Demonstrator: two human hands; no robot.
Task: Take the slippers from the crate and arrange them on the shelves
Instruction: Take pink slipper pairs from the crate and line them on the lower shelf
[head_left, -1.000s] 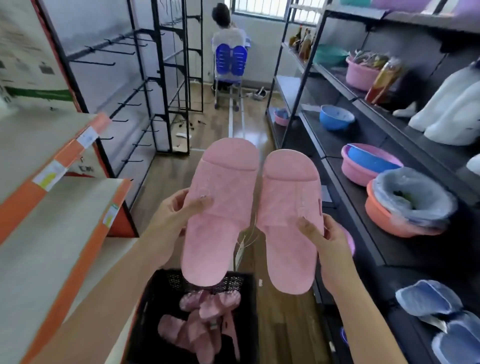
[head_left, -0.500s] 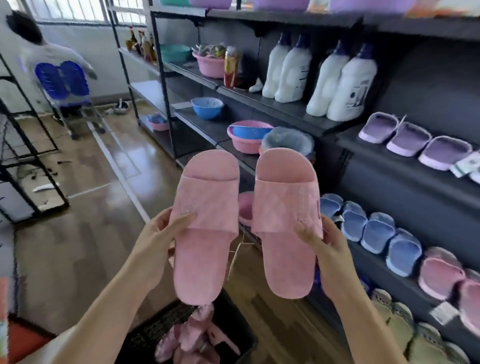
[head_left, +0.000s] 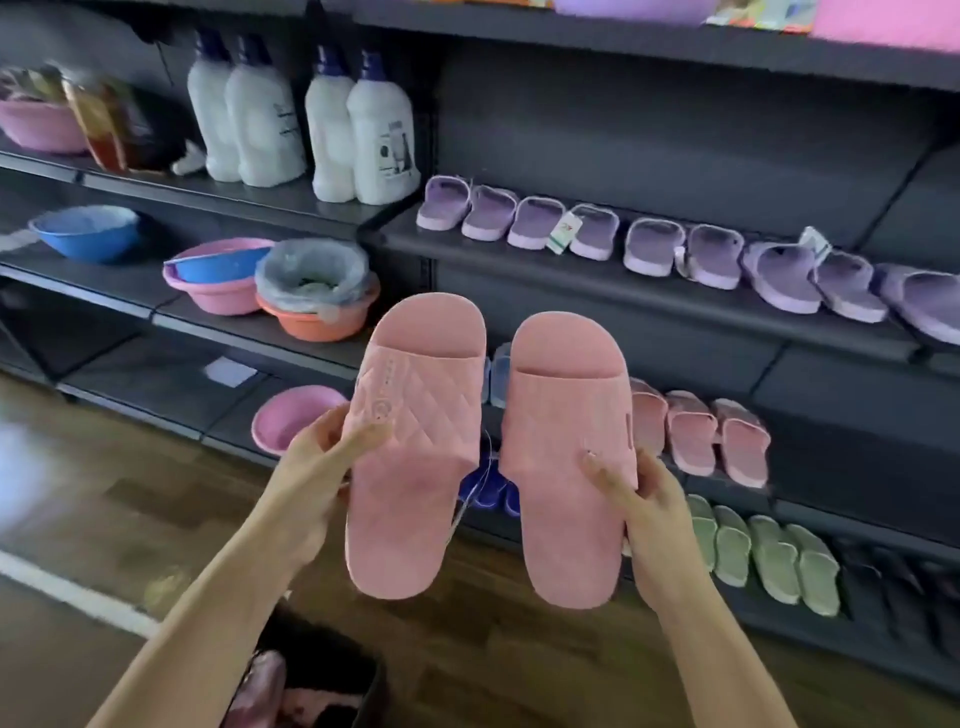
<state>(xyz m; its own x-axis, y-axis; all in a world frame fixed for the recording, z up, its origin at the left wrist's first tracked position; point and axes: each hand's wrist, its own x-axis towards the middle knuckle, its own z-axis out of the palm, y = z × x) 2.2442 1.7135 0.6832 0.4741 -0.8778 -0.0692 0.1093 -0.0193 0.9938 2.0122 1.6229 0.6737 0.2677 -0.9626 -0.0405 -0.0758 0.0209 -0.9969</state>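
I hold two pink slippers side by side in front of the dark shelving, toes pointing up. My left hand (head_left: 324, 470) grips the left pink slipper (head_left: 415, 447) at its strap edge, thumb on top. My right hand (head_left: 641, 506) grips the right pink slipper (head_left: 569, 457) the same way. A thin tag string hangs between them. The black crate (head_left: 332, 680) sits on the floor at the bottom edge, with more pink slippers (head_left: 260, 688) inside. Behind my hands, a shelf (head_left: 831, 447) carries a row of pink slippers (head_left: 696, 434).
Purple slippers (head_left: 649, 244) line the upper shelf; green slippers (head_left: 763, 553) and dark ones fill the lowest one. Left bays hold white bottles (head_left: 311, 119), pink, blue and orange basins (head_left: 218, 280) and a lined bin. A pink basin (head_left: 291, 415) sits low. Wooden floor lies below.
My view has swung right from the aisle to face the slipper shelves. Both hands keep the same hold on the pink pair, which has risen away from the crate.
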